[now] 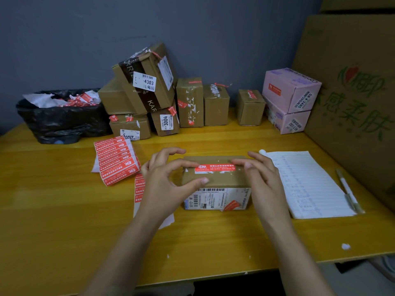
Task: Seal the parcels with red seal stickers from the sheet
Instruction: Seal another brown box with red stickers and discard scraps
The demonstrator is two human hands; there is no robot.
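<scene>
Parcel (215, 180) time: a brown box sits in the middle of the yellow table (64, 210), right in front of the person. A red seal sticker (214, 167) lies flat along the top of the parcel, over the place where the flaps meet. The left hand (162, 180) curls round the left end of the parcel, with the thumb on top, and holds it steady. The right hand (263, 176) has straight fingers that press on the right end of the sticker.

It looks like the sticking step is nearly done for this box. The job now seems to be rubbing the sticker down so both ends stay flat. After that, I think this box should go with the other boxes (190, 101) by the wall. Then a new sticker must be peeled from the sticker sheet (116, 159), which lies just left of the hands. Peeling needs a careful fingernail so the sticker does not tear.
</scene>
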